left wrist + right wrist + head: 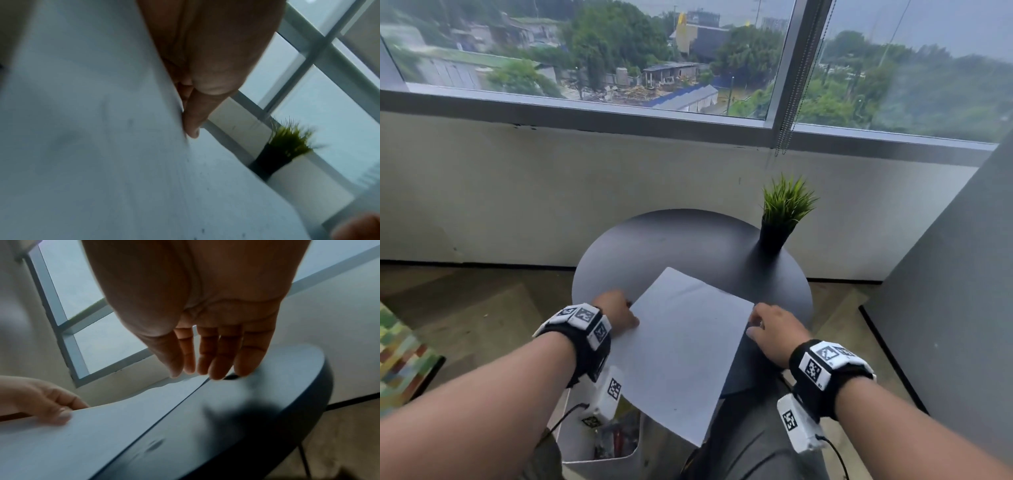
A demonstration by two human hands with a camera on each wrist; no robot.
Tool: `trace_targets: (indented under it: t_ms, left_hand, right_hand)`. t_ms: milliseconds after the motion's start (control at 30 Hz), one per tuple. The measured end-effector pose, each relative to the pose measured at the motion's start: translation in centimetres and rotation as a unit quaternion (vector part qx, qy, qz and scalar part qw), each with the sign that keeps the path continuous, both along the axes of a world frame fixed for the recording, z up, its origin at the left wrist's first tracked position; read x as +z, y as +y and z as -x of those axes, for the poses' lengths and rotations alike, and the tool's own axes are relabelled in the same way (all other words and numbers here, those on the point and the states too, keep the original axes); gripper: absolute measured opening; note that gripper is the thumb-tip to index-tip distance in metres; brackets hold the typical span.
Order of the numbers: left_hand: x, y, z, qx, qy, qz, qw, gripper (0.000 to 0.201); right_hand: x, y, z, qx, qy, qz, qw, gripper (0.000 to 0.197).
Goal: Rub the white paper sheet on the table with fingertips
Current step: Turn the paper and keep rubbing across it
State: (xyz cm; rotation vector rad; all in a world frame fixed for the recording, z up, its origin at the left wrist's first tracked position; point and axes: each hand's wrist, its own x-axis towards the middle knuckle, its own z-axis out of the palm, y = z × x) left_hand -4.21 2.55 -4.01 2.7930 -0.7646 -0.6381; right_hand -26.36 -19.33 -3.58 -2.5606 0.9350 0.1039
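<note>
A white paper sheet (681, 353) lies slantwise on the round dark table (671, 246), its near corner hanging over the table's front edge. My left hand (630, 315) is at the sheet's left edge, thumb on top and fingers curled at the rim, pinching it. In the left wrist view the thumb (193, 123) presses against the paper (92, 146). My right hand (760, 325) is at the sheet's right corner. The right wrist view shows its straight fingers (205, 373) touching down where paper (102, 426) meets table (267, 394).
A small green plant in a black pot (786, 205) stands at the table's far right. A white bin (585, 442) with clutter sits below the table on the left. A grey panel (945, 308) rises at the right, with the wall and window behind.
</note>
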Motion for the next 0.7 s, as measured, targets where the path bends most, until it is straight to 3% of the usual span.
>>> trace_targets:
  t_ms: [100,233,300,400,467,533,600,700]
  left_hand:
    - [0.3,1.0,-0.5,0.022,0.007,0.066,0.998,0.009]
    - [1.2,2.2,-1.1,0.068,0.028,0.265,0.961,0.021]
    - [2.0,2.8,-1.2,0.059,0.088,0.388,0.916,0.017]
    - [3.1,3.0,-1.1,0.058,0.192,0.54,0.818,0.026]
    - [3.8,3.1,-1.3,0.052,0.212,0.574,0.79,0.033]
    - [4.6,3.0,-1.4,0.043,0.195,0.577,0.792,0.02]
    - [5.1,2.9,-1.6,0.042,0.15,0.561,0.813,0.007]
    - [5.5,2.8,-1.9,0.043,0.104,0.564,0.818,0.023]
  right_hand:
    - [-0.3,2.5,-0.6,0.024,0.009,-0.071,0.997,0.016]
    - [-0.8,2.6,-1.9,-0.053,-0.025,-0.13,0.99,0.025]
    - [0.2,2.1,-2.4,-0.098,-0.081,-0.206,0.97,0.028]
    - [2.4,1.1,-3.2,-0.145,-0.201,-0.375,0.893,0.018]
    - [4.4,0.6,-3.8,-0.138,-0.262,-0.416,0.86,0.014]
    - [6.4,0.6,-4.6,-0.104,-0.295,-0.4,0.862,0.007]
    - [8.4,0.9,-5.1,-0.051,-0.309,-0.339,0.887,0.008]
    - [10.3,1.6,-5.5,0.029,-0.34,-0.282,0.897,0.01]
